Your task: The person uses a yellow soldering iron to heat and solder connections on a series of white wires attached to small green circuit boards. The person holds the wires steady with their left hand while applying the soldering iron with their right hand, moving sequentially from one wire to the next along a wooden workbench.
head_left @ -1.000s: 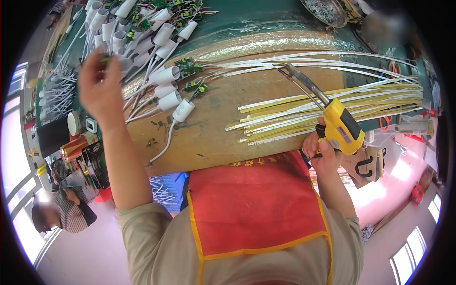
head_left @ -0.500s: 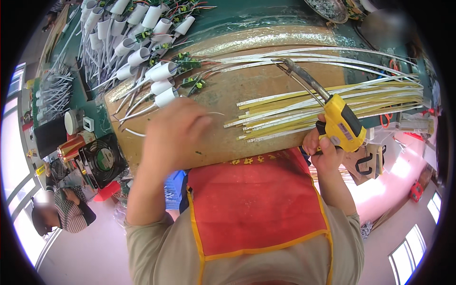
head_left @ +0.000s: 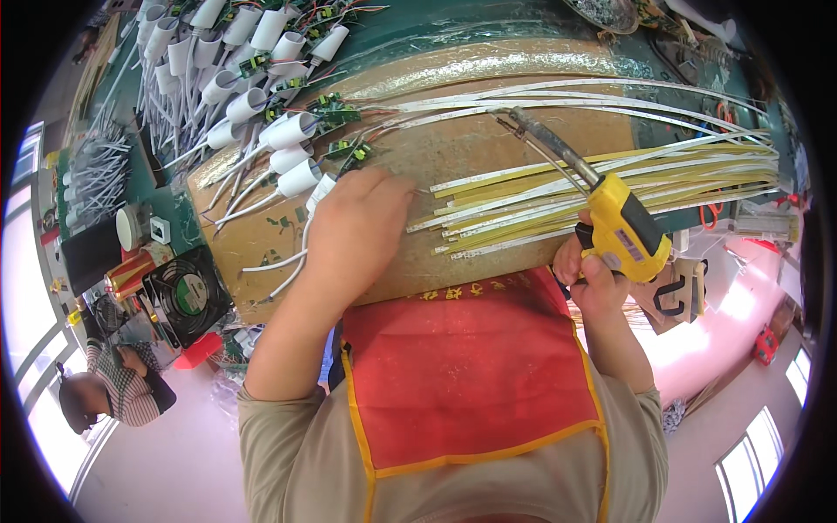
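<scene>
My left hand [head_left: 362, 222] is closed over the brown work board [head_left: 410, 277], its fingertips near the left ends of the LED strips [head_left: 523, 205]. What its fingers pinch is hidden; a thin wire end pokes out by the fingertips. A white plastic tube [head_left: 320, 193] shows against the back of this hand, and white cords [head_left: 277, 264] run out beneath it. My right hand [head_left: 597, 277] grips a yellow and black soldering gun [head_left: 629, 227], its dark metal tip pointing up-left above the strips. Small green circuit boards [head_left: 351, 155] with wires stick out from neighbouring white tubes [head_left: 299, 178].
A large heap of white tubes [head_left: 248, 105] with cords lies at the far left. Further left stand a small black fan [head_left: 186, 295] and a bundle of cords [head_left: 98, 166]. A metal dish [head_left: 610, 13] sits far right. At lower left is another person [head_left: 113, 392].
My left hand has moved right and up toward the strip ends and is less blurred. A tube and cords now lie beside and under it. The soldering gun is almost unmoved.
</scene>
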The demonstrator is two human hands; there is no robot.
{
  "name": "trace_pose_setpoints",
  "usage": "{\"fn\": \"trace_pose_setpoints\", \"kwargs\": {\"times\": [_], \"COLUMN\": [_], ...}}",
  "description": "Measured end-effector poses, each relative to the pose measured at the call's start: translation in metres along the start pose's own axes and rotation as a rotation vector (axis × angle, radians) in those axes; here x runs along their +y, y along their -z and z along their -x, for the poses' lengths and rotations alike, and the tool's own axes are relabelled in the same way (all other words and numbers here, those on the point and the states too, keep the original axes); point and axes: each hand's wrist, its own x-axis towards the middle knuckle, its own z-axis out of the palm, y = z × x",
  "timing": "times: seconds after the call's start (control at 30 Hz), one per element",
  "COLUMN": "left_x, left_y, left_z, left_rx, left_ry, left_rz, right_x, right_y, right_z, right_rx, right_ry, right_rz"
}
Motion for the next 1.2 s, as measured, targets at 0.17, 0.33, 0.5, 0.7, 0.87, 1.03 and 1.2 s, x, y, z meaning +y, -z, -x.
{"fn": "trace_pose_setpoints", "kwargs": {"times": [0.17, 0.33, 0.5, 0.7, 0.87, 1.03, 1.2], "left_x": [0.003, 0.01, 0.008, 0.013, 0.014, 0.015, 0.016], "left_y": [-0.002, -0.003, -0.007, -0.002, -0.001, -0.006, -0.008], "left_z": [0.0, 0.0, 0.0, -0.003, -0.006, -0.007, -0.007], "left_rx": [-0.006, 0.0, -0.008, -0.099, -0.162, -0.059, -0.023], "left_ry": [0.07, 0.148, 0.077, 0.018, 0.03, 0.162, 0.21], "left_rz": [0.069, 0.04, 0.029, -0.104, -0.136, 0.096, 0.125], "right_x": [0.003, 0.007, 0.008, 0.01, 0.01, 0.012, 0.008], "right_y": [-0.003, 0.001, 0.006, 0.006, 0.008, 0.015, 0.006], "right_z": [0.019, 0.034, 0.04, 0.045, 0.048, 0.05, 0.048], "right_rx": [-0.055, -0.125, -0.188, -0.159, -0.172, -0.232, -0.184], "right_ry": [-0.074, -0.181, -0.255, -0.307, -0.313, -0.245, -0.279], "right_rz": [0.127, 0.221, 0.22, 0.25, 0.276, 0.397, 0.306]}}
